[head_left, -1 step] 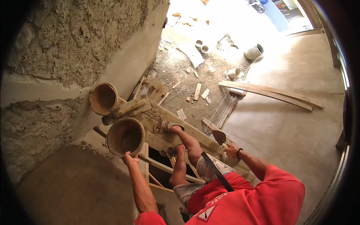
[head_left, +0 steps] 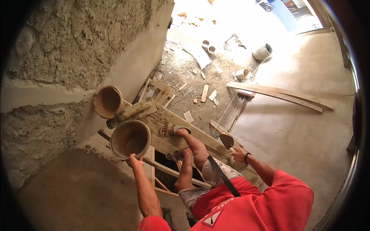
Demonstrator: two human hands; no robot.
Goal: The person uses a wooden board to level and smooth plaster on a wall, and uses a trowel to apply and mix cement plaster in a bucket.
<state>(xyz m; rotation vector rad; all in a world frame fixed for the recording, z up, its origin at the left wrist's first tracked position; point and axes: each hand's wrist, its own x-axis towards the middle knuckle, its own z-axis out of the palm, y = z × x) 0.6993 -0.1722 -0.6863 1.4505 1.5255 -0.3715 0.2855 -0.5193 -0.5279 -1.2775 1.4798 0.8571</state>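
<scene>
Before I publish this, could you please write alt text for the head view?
A person's left hand holds a dirty bucket by its edge while the right hand holds a trowel. Their sandaled feet rest on wooden planks, near a rough, partly smoothed wall.

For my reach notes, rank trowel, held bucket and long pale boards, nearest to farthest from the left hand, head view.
1. Held bucket: in left hand.
2. Trowel: in right hand.
3. Long pale boards: at upper right.

Left grip point(head_left: 135, 161) forward, right grip point(head_left: 239, 154) curled
</scene>
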